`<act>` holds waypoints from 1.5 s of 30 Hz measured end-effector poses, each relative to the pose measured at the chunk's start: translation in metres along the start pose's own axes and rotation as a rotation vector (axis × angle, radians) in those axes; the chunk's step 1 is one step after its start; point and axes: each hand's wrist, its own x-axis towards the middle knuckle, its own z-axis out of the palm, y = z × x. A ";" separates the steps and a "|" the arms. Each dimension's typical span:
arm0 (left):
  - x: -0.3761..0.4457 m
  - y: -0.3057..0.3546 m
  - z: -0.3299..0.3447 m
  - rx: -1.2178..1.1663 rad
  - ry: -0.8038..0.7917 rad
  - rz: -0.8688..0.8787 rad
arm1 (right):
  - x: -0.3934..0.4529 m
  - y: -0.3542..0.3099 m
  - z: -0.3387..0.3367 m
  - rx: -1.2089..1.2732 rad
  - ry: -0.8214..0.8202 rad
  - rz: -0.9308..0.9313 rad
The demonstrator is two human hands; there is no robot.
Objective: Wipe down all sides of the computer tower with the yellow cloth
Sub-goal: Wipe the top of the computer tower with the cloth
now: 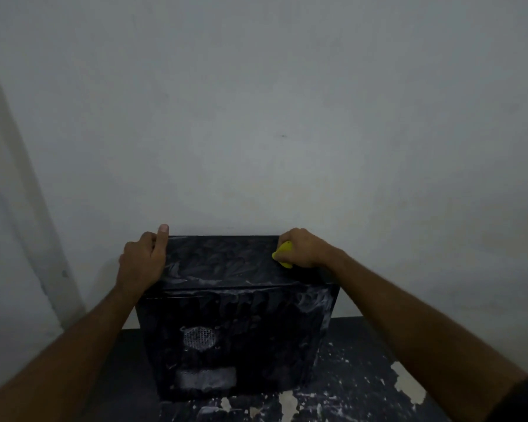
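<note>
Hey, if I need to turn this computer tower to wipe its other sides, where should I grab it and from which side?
Probably by the two far top corners of the computer tower, coming from above on both sides. It stands as a plain box with no visible handle, so its edges are the hold. The left hand already wraps the left one; the right hand holds the yellow cloth near the other.

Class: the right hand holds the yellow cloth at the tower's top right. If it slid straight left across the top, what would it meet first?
Probably the left hand, which grips the computer tower's top left edge; between it and the right hand with the yellow cloth the top looks free.
</note>
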 end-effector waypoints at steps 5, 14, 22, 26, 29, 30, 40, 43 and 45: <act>-0.002 0.003 -0.001 0.034 -0.013 0.013 | -0.014 0.008 -0.011 -0.014 -0.002 0.053; -0.001 0.003 0.001 0.018 -0.028 -0.026 | -0.039 0.003 -0.010 0.041 -0.022 0.005; -0.001 0.002 -0.001 0.034 -0.009 -0.015 | -0.057 0.000 -0.002 0.025 -0.022 -0.057; -0.001 0.003 0.000 0.054 -0.001 0.000 | -0.052 0.001 0.000 -0.113 0.117 0.041; -0.001 0.002 -0.001 0.066 -0.008 -0.006 | -0.057 -0.007 0.010 -0.087 0.093 -0.020; -0.001 0.003 -0.001 0.068 -0.011 -0.010 | -0.061 -0.006 0.009 -0.051 0.050 -0.050; -0.002 0.003 -0.001 0.075 -0.017 -0.018 | -0.062 -0.006 0.006 -0.006 0.031 -0.020; -0.002 0.003 0.000 0.063 -0.011 -0.012 | -0.070 -0.003 -0.010 0.192 0.036 -0.037; -0.001 0.002 0.001 0.062 -0.010 -0.006 | -0.073 -0.001 -0.018 0.334 0.054 -0.042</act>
